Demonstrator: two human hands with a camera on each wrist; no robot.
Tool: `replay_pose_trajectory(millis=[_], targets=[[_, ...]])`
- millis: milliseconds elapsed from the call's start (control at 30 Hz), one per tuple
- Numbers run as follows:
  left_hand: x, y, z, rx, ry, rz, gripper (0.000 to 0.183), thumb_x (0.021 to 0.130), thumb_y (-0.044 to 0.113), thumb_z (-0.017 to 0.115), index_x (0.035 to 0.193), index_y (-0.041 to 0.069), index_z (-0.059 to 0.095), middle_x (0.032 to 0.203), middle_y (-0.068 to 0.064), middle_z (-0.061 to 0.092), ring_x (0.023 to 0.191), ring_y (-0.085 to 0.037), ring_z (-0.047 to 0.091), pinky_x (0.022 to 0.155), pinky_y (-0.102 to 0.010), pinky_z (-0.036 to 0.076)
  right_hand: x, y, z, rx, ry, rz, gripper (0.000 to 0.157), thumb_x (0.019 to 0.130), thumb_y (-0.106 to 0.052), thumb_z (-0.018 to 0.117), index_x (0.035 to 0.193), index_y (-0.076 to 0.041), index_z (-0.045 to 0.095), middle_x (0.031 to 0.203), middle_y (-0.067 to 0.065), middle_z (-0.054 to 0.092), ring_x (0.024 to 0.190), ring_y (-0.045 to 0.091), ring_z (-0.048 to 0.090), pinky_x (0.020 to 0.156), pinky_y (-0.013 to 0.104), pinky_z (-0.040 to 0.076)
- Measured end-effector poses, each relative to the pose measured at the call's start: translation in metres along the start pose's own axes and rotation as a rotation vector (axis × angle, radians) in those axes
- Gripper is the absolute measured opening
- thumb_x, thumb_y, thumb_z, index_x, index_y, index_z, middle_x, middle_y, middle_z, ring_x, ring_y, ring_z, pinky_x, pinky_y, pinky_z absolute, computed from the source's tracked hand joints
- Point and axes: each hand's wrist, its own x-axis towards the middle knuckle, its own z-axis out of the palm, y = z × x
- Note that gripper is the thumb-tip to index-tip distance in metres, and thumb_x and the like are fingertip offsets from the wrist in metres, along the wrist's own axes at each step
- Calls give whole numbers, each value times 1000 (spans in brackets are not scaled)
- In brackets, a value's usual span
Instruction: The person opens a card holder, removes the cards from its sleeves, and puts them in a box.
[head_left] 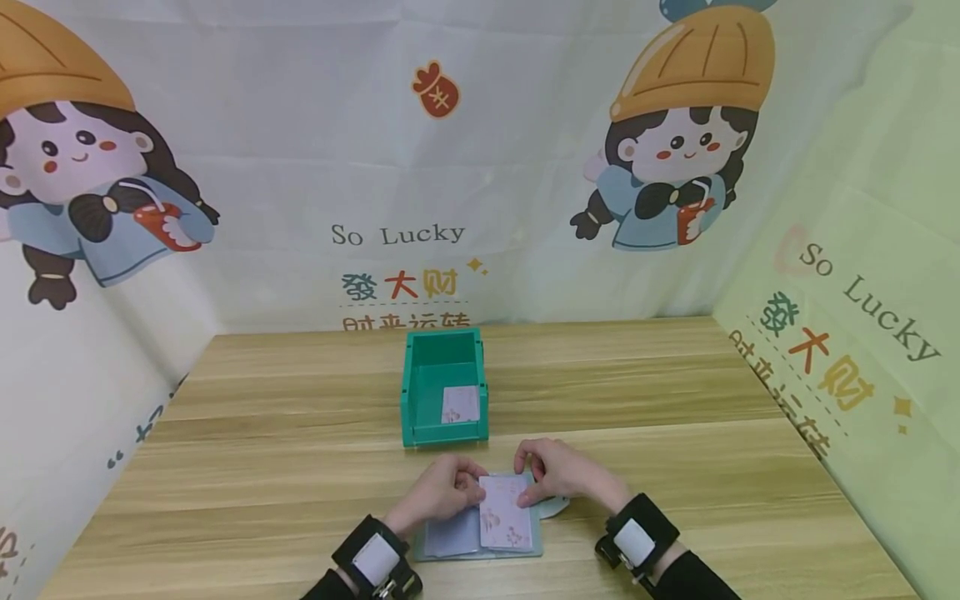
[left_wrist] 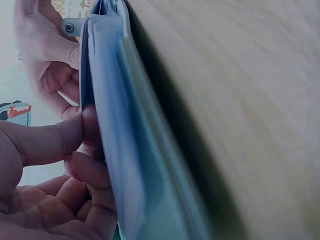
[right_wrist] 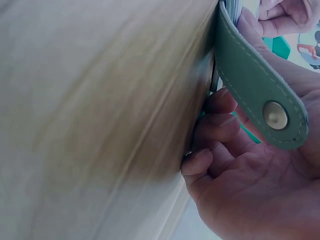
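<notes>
A pale green card holder (head_left: 536, 537) lies spread open on the table, with clear sleeve pages (head_left: 453, 533) on its left side. On its right side is a pink patterned card (head_left: 506, 523). My left hand (head_left: 444, 487) pinches the left edge of the card's sleeve page between thumb and finger; the left wrist view shows the page edge (left_wrist: 86, 65) there. From the right, my right hand (head_left: 558, 471) holds the holder, thumb on the card's right edge and fingers curled at the top. The holder's strap (right_wrist: 260, 80) with its metal snap sticks out over the right palm.
A green open bin (head_left: 444, 434) stands behind the card holder, with another pink patterned card (head_left: 460, 403) inside near its front wall. A printed cloth (head_left: 525, 183) hangs behind the wooden table (head_left: 262, 467) and along its sides.
</notes>
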Motion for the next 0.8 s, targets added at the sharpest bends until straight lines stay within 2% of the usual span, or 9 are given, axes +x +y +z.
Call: replay_pose_trajectory(millis=[333, 567, 800], targets=[[-1, 1, -3, -2, -18, -18, 24, 91, 3, 68, 114, -3, 68, 73, 1, 52, 67, -12, 49, 59, -23, 33, 2, 4, 2, 15, -1, 6, 30, 78, -11, 85, 98, -10, 62, 68, -3, 46, 61, 11, 43, 55, 20, 31], [-4, 2, -7, 10, -33, -4, 27, 90, 2, 66, 116, -4, 67, 73, 0, 55, 66, -12, 51, 59, -24, 36, 2, 4, 3, 22, -3, 7, 30, 79, -10, 84, 98, -9, 62, 69, -3, 46, 62, 11, 43, 55, 21, 31], [-4, -1, -15, -88, -85, -36, 28, 93, -1, 60, 119, -8, 63, 73, -3, 61, 60, -10, 60, 58, -24, 53, 2, 3, 1, 16, -10, 17, 30, 80, -11, 84, 98, -9, 61, 68, -3, 45, 62, 10, 42, 55, 20, 31]])
